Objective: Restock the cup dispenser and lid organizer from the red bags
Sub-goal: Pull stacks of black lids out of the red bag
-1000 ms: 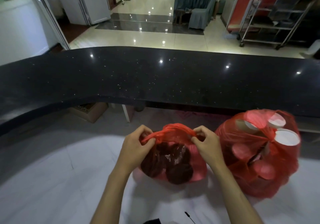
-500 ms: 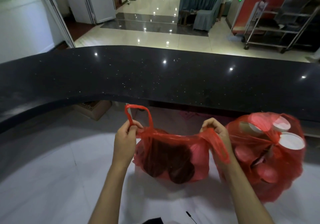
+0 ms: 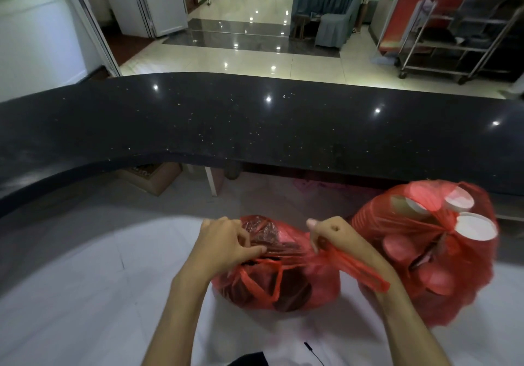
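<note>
Both hands grasp the mouth of the smaller translucent red plastic bag on the near white worktop.

Left hand, forearm reaching in from the near edge, has its fingers curled into the gathered plastic at the bag's left rim; right hand, knuckles up, pinches the right rim, one loop handle trailing over its wrist. Two red bags counted: the held one shows dark round shapes inside, count indeterminable; the larger red plastic bag sits just right of it, knotted, with three white paper cup mouths visible near its top. Black speckled stone counter runs across the far side.
</note>
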